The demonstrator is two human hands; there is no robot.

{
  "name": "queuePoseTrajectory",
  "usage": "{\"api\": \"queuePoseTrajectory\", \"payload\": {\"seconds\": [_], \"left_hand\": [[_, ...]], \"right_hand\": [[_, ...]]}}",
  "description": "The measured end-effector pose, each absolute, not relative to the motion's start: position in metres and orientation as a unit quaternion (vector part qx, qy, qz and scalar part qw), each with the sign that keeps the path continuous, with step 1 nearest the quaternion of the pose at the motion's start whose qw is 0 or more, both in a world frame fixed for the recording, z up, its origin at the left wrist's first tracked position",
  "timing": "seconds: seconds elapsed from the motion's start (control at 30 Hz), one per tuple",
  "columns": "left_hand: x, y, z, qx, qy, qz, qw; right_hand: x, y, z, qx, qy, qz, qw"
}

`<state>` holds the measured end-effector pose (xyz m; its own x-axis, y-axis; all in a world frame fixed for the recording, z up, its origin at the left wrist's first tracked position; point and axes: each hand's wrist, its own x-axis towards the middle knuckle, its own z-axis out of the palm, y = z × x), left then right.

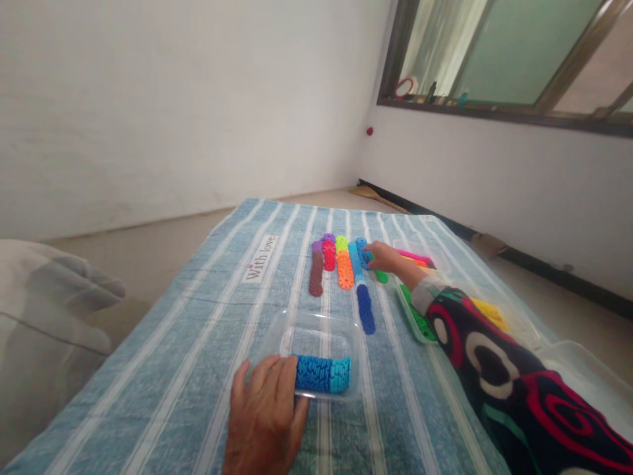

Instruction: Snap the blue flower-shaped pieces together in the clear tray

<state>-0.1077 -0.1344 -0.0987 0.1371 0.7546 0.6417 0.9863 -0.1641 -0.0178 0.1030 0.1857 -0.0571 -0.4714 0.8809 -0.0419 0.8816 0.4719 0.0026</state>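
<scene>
Pinching the far end of the blue row (360, 284) with the right hand (383, 256), fingertips closing together on the last few discs there. Lying mid-cloth (198, 343), well ahead of the body and running straight away from it. Judging the grip: best taking only a short run of discs at once, squeezing from both flat faces so as not to be buckling the line, and lifting level rather than dragging across the fabric.

Looking at thin toothed discs packed face to face, lighter blue at the far half and darker toward the near end (possibly two runs butted together; hard to tell).

Sitting just left of it: orange (345, 269), red (329, 254) and brown (316, 270) rows, side by side and parallel. Lying just right of it: a small green bit (381, 276).

Resting the left hand (264, 415) flat on the near corner of a clear tray (297, 326), fingers side by side and relaxed, tips touching a blue stack (322, 374) lying on its side inside. Steadying that tray this way seeming sensible.

Standing beyond the right sleeve: a second tray (413, 323) holding green, yellow and pink pieces.
</scene>
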Motion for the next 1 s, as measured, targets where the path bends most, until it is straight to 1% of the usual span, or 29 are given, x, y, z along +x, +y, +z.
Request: {"api": "queuePoseTrajectory", "payload": {"seconds": [0.27,0.77,1.0], "left_hand": [[-0.106,-0.135,-0.101,-0.711,-0.618,-0.269,0.203],[-0.108,-0.135,-0.103,-0.717,-0.615,-0.262,0.199],[-0.108,-0.135,-0.102,-0.719,-0.615,-0.26,0.193]], "right_hand": [[0.102,0.2,-0.071,0.511,0.857,0.009,0.064],[0.103,0.212,-0.08,0.506,0.86,0.016,0.06],[0.101,0.22,-0.077,0.5,0.863,0.026,0.069]]}}
